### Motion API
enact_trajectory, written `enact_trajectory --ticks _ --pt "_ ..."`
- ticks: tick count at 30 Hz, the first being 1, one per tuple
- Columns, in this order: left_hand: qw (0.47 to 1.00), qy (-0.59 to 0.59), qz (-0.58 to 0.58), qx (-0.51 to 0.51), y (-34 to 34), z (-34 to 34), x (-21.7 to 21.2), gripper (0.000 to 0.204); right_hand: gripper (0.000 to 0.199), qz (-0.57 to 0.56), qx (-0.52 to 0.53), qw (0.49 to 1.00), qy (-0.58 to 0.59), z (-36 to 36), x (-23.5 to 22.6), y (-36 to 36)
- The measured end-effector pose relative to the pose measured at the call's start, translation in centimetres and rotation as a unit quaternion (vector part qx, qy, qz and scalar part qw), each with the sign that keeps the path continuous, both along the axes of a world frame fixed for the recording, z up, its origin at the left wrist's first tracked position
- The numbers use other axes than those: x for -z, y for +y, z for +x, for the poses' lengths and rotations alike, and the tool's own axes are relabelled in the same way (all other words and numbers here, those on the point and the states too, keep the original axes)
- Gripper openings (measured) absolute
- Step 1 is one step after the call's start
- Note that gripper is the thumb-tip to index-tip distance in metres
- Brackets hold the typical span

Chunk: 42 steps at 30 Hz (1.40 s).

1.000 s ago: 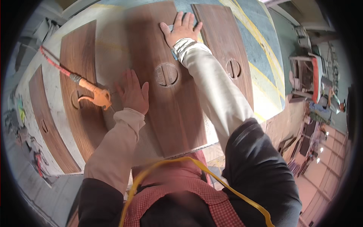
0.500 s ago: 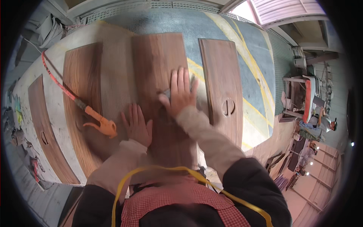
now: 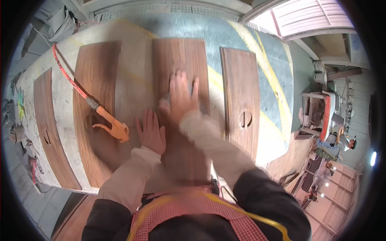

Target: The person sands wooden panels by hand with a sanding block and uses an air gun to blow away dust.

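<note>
Clasping a pad (image 3: 189, 89), apparently, right hand (image 3: 181, 99) tops the board (image 3: 179, 54) by spread left hand (image 3: 151, 131).

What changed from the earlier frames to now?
The right hand, with the blue-grey pad under it, came back toward the person and leftward across the panel second from right. The view shifted too. No grasp or release shows. Unchanged: left hand near that panel's left edge; orange air gun to its left.

We see bright light at a pale ribbed panel (image 3: 315, 19) at upper right, glare whitening the near right of the yellow-striped blue tabletop (image 3: 265, 96), dark shadow across the long brown wood-grain middle board (image 3: 181, 150), blur softening the bare right hand (image 3: 181, 98), edges bowing inside black rims.
</note>
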<state>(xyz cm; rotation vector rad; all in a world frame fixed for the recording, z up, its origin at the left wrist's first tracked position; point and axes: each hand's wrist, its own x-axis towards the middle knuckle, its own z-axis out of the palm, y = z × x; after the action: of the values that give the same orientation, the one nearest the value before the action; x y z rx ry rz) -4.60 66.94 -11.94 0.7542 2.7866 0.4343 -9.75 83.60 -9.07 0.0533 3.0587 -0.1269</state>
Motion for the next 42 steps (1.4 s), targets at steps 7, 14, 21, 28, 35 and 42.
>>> enact_trajectory --ticks 7,14,21,28,35,42 --pt "0.998 -0.053 0.028 -0.010 0.2 1.0 -0.1 0.056 0.080 0.005 0.013 0.998 0.064 -6.9 1.3 1.8" --pt "0.997 0.002 0.077 -0.015 0.2 1.4 0.1 0.055 0.078 0.044 0.095 0.993 0.060 -18.6 2.2 4.9" --pt "0.978 0.111 0.131 0.115 -8.0 -1.9 -4.7 0.044 0.074 0.010 -0.116 0.991 -0.067 10.5 1.3 -7.1" --pt "0.961 0.111 -0.136 0.215 -15.2 -12.2 -8.9 0.059 0.083 0.009 -0.161 0.982 -0.095 2.4 -1.8 -5.0" --pt "0.943 0.071 -0.061 0.318 -15.2 -17.3 -7.3 0.053 0.086 0.048 -0.011 0.998 0.050 -20.7 2.4 1.3" --pt "0.949 0.117 -0.028 0.292 -17.1 -16.9 -12.1 0.044 0.089 0.033 -0.068 0.997 0.000 -3.6 -0.3 -4.0"
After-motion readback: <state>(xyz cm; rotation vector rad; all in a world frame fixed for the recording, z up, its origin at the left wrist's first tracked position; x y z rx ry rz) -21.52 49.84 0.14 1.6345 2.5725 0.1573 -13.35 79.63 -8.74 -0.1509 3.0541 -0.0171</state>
